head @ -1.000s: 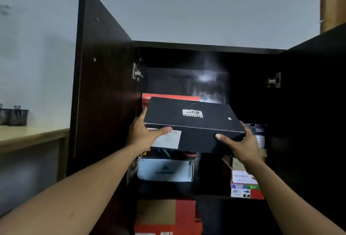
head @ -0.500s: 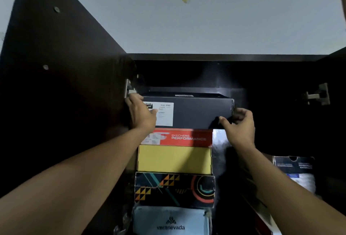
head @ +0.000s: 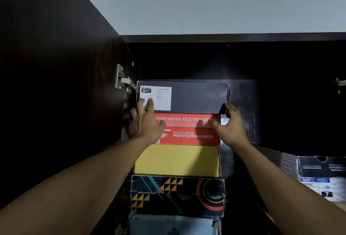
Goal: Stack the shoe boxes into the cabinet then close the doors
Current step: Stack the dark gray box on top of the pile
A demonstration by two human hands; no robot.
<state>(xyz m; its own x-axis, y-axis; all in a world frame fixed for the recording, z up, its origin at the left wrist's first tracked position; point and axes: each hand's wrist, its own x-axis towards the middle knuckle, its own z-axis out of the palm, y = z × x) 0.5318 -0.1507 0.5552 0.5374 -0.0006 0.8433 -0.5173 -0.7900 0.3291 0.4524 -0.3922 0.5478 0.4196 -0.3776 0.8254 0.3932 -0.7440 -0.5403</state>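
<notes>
A black shoe box with a white label lies on top of a stack at the left side of the dark cabinet. Under it sit a red Skechers box, a yellow box, a black patterned box and a light blue box. My left hand has its fingers spread, with the fingertips pressed on the label end of the black box. My right hand touches the box's lower right corner with loose, parted fingers. The black box sits further back than the red one.
The left door stands wide open, its metal hinge right beside the black box. A dark Skechers box sits lower at the right. The right hinge shows at the frame edge. A dark gap lies right of the stack.
The black box went from held in front of the cabinet to resting on the red box, pushed back. My hands have loosened from its sides to its front face.
</notes>
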